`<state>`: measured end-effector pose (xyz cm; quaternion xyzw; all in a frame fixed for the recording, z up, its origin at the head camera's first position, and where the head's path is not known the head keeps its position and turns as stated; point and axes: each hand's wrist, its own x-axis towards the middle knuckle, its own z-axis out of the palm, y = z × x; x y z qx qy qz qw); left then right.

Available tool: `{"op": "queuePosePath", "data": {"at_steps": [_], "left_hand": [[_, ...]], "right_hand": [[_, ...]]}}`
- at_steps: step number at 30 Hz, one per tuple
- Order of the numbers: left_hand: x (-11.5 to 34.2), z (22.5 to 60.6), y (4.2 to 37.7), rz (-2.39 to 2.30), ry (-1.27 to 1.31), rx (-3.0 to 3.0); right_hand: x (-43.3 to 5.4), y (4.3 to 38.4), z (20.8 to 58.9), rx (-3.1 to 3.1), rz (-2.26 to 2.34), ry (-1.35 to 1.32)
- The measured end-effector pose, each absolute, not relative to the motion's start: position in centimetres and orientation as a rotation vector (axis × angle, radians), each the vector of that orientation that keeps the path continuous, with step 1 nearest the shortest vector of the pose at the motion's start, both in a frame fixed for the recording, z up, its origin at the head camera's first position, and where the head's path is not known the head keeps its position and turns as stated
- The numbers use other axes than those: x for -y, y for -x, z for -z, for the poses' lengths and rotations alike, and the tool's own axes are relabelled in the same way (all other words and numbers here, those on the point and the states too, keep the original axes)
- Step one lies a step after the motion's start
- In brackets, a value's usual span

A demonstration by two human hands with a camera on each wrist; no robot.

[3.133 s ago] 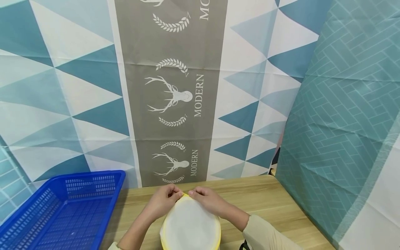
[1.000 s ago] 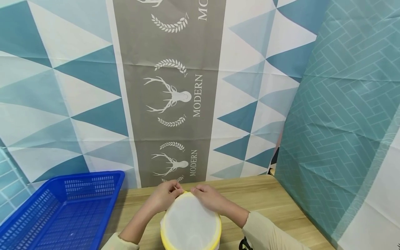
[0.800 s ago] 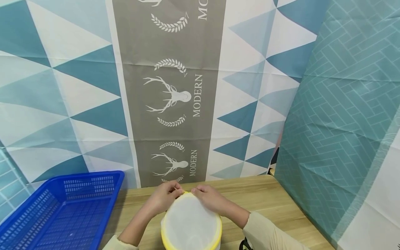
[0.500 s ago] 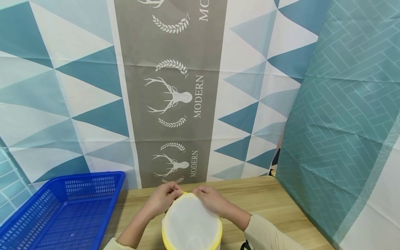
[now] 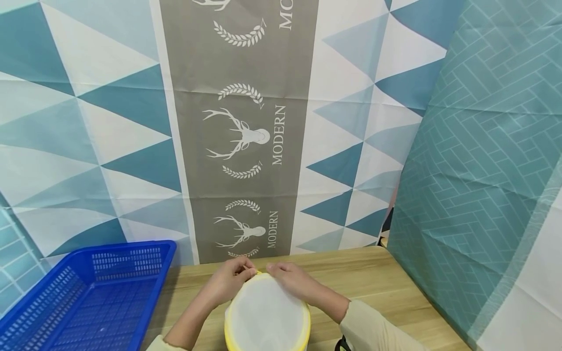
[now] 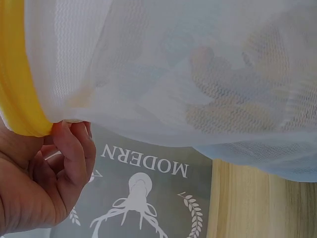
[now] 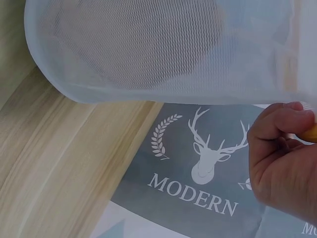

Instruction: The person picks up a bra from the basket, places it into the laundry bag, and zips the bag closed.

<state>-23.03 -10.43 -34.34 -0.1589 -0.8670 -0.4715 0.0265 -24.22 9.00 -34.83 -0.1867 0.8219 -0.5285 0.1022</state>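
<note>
A white mesh laundry bag (image 5: 269, 312) with a yellow rim stands upright at the table's front, its round top tilted toward me. My left hand (image 5: 228, 280) pinches the yellow edge at the far side of that top. Just right of it, my right hand (image 5: 293, 282) grips the same rim with thumb and curled fingers. In the left wrist view, blurred orange and tan shapes show through the mesh (image 6: 148, 74); what they are I cannot tell. A dark greyish mass shows through the mesh (image 7: 143, 44) in the right wrist view.
A blue plastic basket (image 5: 103, 302) with slotted walls stands left of the bag on the wooden table (image 5: 351, 273). Behind the table hangs a patterned cloth (image 5: 246, 146), and a teal cloth (image 5: 478, 161) closes off the right side. A small dark object (image 5: 342, 344) lies beside the right sleeve.
Compared with about three seconds ago, the bag's top looks rounder. In the last half second my right hand has shifted slightly left along the rim; my left hand stays nearly in place.
</note>
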Motion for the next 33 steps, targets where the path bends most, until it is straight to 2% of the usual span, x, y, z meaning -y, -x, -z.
{"op": "queuePosePath", "data": {"at_steps": [33], "left_hand": [[10.41,34.63,22.89,1.411,0.422,2.65]], "right_hand": [[-8.74,23.97,35.33,-2.433,1.601,0.47]]}}
